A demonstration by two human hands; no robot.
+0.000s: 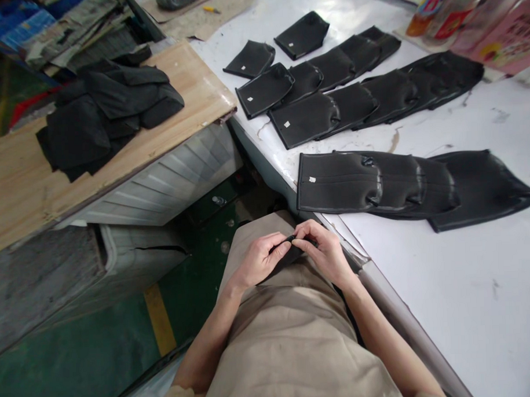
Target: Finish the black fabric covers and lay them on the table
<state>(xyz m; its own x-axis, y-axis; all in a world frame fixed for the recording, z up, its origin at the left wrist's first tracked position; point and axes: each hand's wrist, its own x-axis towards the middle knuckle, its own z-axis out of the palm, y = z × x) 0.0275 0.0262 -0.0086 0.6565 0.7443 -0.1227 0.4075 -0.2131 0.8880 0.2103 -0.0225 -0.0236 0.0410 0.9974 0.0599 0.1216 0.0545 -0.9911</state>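
Over my lap, both hands pinch the edge of a black fabric piece (pixel 281 264), which is mostly hidden under them. My left hand (pixel 263 257) has thumb and fingers closed on its upper edge. Close beside it, my right hand (pixel 322 248) grips the same edge, the two thumbs nearly touching. To the right, a row of overlapping black pieces (pixel 340 181) lies on the white table (pixel 468 284), the end one bearing a small white tag. Further back are more overlapping rows (pixel 308 116) of similar black pieces.
On the wooden board (pixel 195 73) at left sits a heap of black fabric pieces (pixel 109 111). Bottles (pixel 430 10) and a pink package (pixel 507 36) stand at the table's back right. The table edge runs close by my right forearm. A yellow stripe (pixel 159 319) marks the green floor.
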